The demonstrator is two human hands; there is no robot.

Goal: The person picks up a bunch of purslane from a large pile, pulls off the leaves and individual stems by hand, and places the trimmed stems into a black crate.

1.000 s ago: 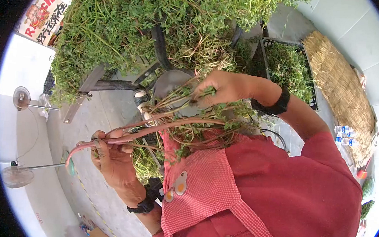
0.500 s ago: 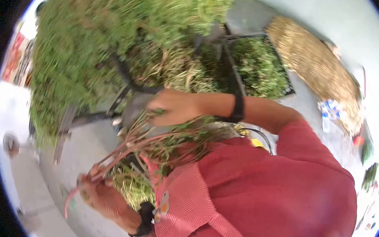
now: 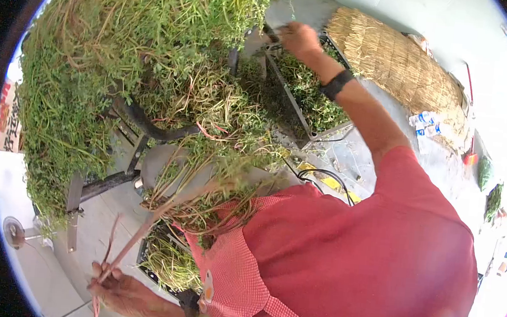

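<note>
My left hand, at the lower left, is closed around a few long pinkish-brown plant stems. These stems slant up toward a loose heap of leafy greens lying across my lap, against the red checked apron. My right hand is stretched out above the far end of a black crate holding dark green leafy sprigs. Its fingertips are blurred, and whether anything is between them does not show.
A big pile of leafy stems fills the upper left. Stripped stems lie in a low container near my left forearm. A straw bale is at the upper right. A dark curved armrest and a standing fan are at the left.
My right hand has moved from the stems by my lap, up and right, over the black crate. My left hand has shifted slightly down, still gripping stems. The view has turned somewhat.
</note>
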